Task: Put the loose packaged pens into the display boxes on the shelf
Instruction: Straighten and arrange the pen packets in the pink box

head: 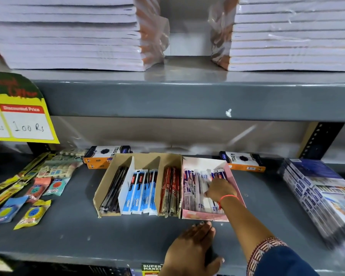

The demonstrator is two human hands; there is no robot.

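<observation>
A pink display box (205, 216) on the grey shelf (127, 234) holds white-and-blue packaged pens (195, 188). My right hand (220, 191) reaches into this box, its fingers pinched on the pen packets. To its left stands a brown cardboard display box (106, 188) with three compartments: black pens (114, 190), blue-and-white packets (141, 190) and red pens (170, 192). My left hand (191, 248) rests flat on the shelf just in front of the pink box, fingers spread, holding nothing.
Two orange-and-black boxes (104, 156) (243, 161) lie behind the display boxes. Loose eraser and stationery packets (34, 198) cover the shelf's left part. A stack of blue packs (319, 192) sits at the right. Notebook stacks (68, 34) fill the upper shelf; a yellow price sign (22, 120) hangs at left.
</observation>
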